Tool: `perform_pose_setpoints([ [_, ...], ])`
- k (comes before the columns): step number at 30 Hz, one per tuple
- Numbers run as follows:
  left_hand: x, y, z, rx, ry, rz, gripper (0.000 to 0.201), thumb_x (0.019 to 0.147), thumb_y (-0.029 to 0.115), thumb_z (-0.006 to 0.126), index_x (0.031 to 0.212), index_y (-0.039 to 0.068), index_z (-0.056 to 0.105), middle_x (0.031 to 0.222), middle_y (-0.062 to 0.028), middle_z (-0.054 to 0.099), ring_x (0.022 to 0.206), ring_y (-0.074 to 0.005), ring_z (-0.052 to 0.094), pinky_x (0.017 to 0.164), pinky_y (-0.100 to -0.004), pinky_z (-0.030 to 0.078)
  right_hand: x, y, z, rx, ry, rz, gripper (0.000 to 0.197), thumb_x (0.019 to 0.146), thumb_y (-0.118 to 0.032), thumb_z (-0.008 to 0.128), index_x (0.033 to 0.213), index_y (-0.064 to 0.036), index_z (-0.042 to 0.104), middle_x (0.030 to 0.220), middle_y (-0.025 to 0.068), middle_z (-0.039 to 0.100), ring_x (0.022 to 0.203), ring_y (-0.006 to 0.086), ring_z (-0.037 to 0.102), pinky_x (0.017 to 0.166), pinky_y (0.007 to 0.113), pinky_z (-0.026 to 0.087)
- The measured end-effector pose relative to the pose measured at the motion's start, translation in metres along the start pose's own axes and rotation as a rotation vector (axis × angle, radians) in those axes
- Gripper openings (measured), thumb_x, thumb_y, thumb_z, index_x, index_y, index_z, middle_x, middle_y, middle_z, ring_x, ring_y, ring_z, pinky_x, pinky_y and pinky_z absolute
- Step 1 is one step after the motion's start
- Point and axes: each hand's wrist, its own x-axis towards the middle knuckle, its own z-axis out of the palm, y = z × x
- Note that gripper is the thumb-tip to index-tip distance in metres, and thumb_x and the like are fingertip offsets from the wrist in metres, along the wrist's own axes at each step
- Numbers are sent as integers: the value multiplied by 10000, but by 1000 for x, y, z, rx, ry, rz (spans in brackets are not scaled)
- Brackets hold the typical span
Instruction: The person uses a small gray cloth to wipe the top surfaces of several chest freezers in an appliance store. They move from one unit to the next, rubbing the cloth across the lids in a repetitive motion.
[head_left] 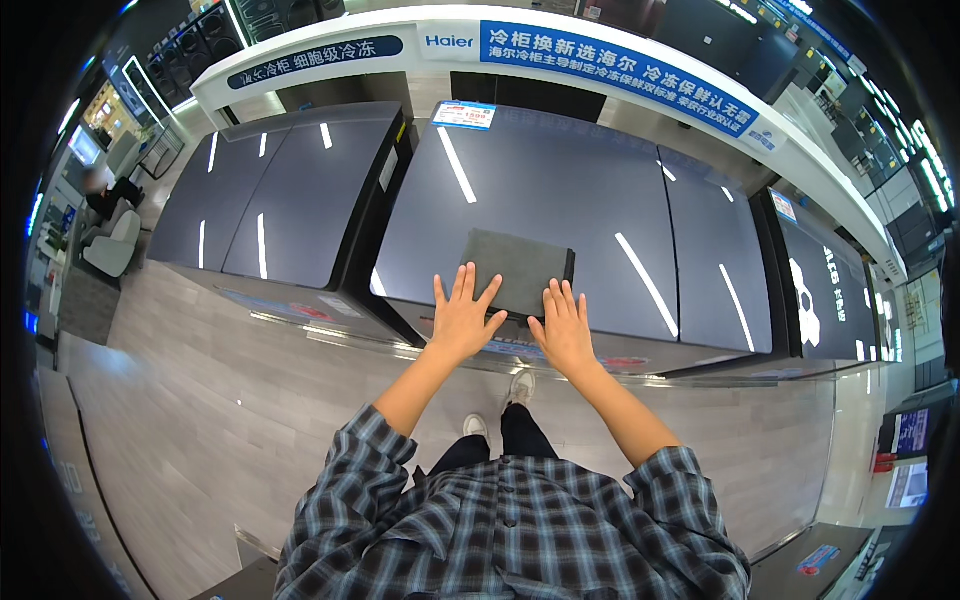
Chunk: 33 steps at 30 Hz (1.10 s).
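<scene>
On the glossy dark grey lid of a chest freezer lies a folded grey cloth, roughly square, with a dark right edge. My left hand rests with its fingertips on the cloth's left front part, fingers spread. By the cloth's right front corner is my right hand, its fingers stretched out and slightly apart. Neither hand is closed round anything. Both palms hide part of the lid's front edge.
Another dark chest freezer stands at the left, across a narrow gap. A further black one is at the right. A price card lies on the middle lid. Behind runs a white curved sign rail. A person sits near a grey chair.
</scene>
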Motion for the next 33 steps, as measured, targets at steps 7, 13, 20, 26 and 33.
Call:
perform_pose_setpoints([
  [7, -34, 4, -12, -25, -65, 28, 790, 868, 427, 681, 1556, 243, 338, 1594, -270, 249, 1507, -375, 208, 1170, -661, 102, -28, -16, -11, -108, -72, 9, 643, 889, -232, 673, 1424, 33, 437, 1534, 195, 392, 1464, 353, 314, 1181, 560, 249],
  [13, -36, -25, 4, -7, 148, 129, 608, 848, -47, 531, 1448, -20, 436, 1498, -175, 469, 1416, -277, 420, 1204, -416, 286, -23, -4, 4, -259, -39, -29, 570, 915, -80, 545, 1467, -33, 413, 1524, 144, 437, 1447, 297, 367, 1209, 496, 221],
  [20, -31, -14, 14, -43, 148, 195, 533, 862, -22, 516, 1393, -59, 490, 1465, -219, 494, 1396, -307, 446, 1202, -415, 294, -39, 8, 3, -253, 26, -26, 569, 901, -48, 531, 1462, -77, 446, 1494, 121, 482, 1420, 281, 411, 1208, 494, 224],
  [26, -20, 39, 28, -112, 107, 286, 600, 854, 125, 583, 1410, -61, 458, 1456, -297, 460, 1402, -376, 416, 1215, -453, 251, -72, 53, -14, -204, 99, 63, 547, 885, -44, 534, 1428, -97, 502, 1478, 92, 509, 1414, 265, 420, 1206, 503, 220],
  [33, 6, 121, 33, -202, 16, 440, 650, 898, 336, 634, 1432, 8, 460, 1463, -358, 398, 1405, -449, 370, 1217, -495, 202, -108, 118, -56, -185, 70, 197, 577, 846, -31, 571, 1415, -112, 523, 1474, 88, 511, 1411, 290, 418, 1203, 514, 222],
])
